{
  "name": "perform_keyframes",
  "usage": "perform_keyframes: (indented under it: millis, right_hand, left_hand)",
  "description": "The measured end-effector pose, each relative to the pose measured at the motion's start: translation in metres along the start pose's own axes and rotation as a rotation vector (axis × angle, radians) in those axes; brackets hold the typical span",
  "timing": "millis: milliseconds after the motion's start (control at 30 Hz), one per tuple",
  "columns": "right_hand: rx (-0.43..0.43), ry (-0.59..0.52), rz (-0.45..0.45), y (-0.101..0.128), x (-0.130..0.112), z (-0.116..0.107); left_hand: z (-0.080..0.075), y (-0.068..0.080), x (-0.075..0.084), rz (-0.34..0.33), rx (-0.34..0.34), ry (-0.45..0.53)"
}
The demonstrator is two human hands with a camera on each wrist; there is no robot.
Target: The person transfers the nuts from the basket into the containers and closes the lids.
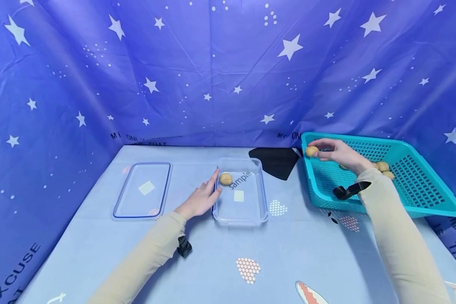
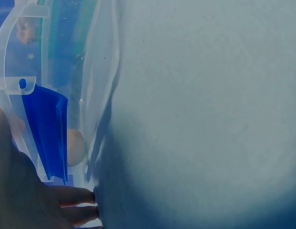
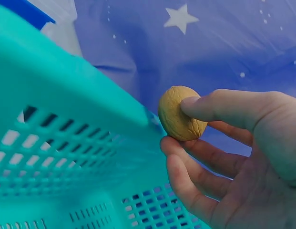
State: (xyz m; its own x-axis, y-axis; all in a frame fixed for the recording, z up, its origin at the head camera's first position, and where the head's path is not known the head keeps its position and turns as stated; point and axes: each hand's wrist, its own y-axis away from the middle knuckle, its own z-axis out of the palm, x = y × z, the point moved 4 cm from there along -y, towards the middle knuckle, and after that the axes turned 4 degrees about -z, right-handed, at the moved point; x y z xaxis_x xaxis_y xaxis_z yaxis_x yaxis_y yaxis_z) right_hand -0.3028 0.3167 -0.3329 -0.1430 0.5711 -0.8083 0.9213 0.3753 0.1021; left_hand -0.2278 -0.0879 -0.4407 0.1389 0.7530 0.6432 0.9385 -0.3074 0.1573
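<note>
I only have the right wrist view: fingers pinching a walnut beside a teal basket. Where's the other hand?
Observer: The left hand rests open against the clear container on the table.
Operator: Anything in that container?
Observer: One walnut lies near its far left corner.
Operator: More walnuts left in the basket?
Observer: Yes, a few walnuts lie in the teal basket, past the right hand, which pinches its own walnut.

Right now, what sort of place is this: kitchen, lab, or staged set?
Likely a staged recording set: star-print blue cloth backdrop, table under a printed sheet, and a clear container labelled "sample". Right hand pinches a walnut.
</note>
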Motion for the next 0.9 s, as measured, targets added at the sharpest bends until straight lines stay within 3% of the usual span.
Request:
perform_keyframes:
  millis: [900]
  right_hand:
    - [-0.071, -0.004, -0.12, -0.008, -0.037, 0.05]
  left_hand:
    - [0.001, 0.0, 0.0, -0.012, -0.001, -0.001]
